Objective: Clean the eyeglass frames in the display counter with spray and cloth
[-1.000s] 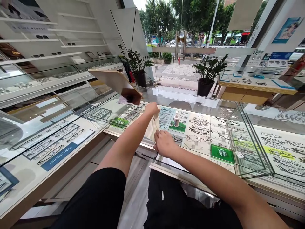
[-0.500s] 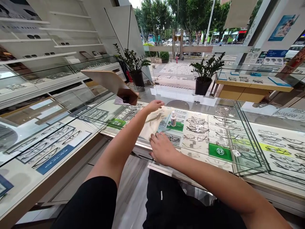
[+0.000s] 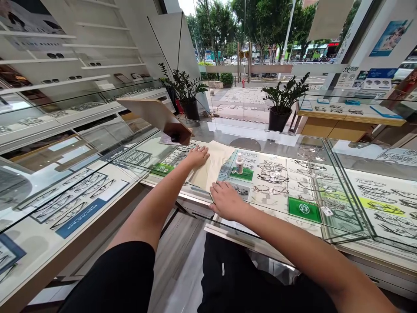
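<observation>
A cream cloth (image 3: 213, 161) lies spread on the glass top of a display case (image 3: 276, 141). My left hand (image 3: 198, 157) rests flat on the cloth's left side, its fingers stretched out. At the cloth's lower right corner is my right hand (image 3: 226, 200), palm down with fingers out on the glass; nothing shows in its grasp. Just right of the cloth stands a small white bottle (image 3: 239, 164) with a label. Under the glass lie several pairs of eyeglasses (image 3: 273, 178) and a green card (image 3: 304, 209).
A wooden stand (image 3: 156, 115) sits on the case at the back left. Another glass case (image 3: 74, 195) with eyeglasses extends along the left. Beyond the counter are two potted plants (image 3: 280, 102) by the glass front. Shelves (image 3: 104, 45) with sunglasses line the left wall.
My left hand has come down and to the left onto the cloth, which now lies flatter and wider. My right hand has shifted slightly, with fingers more extended.
</observation>
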Demonstrator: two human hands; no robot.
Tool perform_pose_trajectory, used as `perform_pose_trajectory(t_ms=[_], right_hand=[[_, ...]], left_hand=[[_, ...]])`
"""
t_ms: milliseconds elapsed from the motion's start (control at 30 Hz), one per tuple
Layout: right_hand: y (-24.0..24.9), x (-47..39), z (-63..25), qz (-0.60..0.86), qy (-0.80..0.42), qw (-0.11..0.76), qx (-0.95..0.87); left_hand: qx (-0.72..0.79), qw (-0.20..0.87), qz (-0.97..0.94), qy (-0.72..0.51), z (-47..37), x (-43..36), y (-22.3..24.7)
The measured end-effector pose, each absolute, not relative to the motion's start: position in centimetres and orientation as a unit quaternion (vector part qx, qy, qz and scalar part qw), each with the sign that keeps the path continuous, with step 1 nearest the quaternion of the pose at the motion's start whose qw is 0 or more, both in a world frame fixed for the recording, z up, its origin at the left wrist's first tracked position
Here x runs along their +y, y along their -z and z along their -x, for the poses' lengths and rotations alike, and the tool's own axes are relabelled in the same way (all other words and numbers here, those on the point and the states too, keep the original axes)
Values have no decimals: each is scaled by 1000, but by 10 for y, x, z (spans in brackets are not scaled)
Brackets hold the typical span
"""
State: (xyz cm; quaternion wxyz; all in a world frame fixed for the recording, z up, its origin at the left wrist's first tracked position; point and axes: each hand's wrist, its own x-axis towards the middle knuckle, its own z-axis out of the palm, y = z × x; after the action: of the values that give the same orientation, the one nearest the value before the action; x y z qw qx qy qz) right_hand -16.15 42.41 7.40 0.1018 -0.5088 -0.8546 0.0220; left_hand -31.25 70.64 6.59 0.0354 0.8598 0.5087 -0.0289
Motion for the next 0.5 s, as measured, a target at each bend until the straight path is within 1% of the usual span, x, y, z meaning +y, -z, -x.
perform_pose_trajectory(t_ms=[133, 233, 400, 500], right_hand=[[-73, 421, 157, 525, -32, 96, -845], [-73, 420, 153, 525, -34, 100, -845], [-75, 423, 155, 500, -32, 92, -860], [-81, 419, 159, 498, -24, 82, -863]], left_hand=[[527, 15, -850, 15, 320, 709, -75], [526, 7, -850, 15, 342, 693, -79], [526, 27, -848, 57, 398, 639, -65], [504, 36, -862, 44, 422, 617, -56]])
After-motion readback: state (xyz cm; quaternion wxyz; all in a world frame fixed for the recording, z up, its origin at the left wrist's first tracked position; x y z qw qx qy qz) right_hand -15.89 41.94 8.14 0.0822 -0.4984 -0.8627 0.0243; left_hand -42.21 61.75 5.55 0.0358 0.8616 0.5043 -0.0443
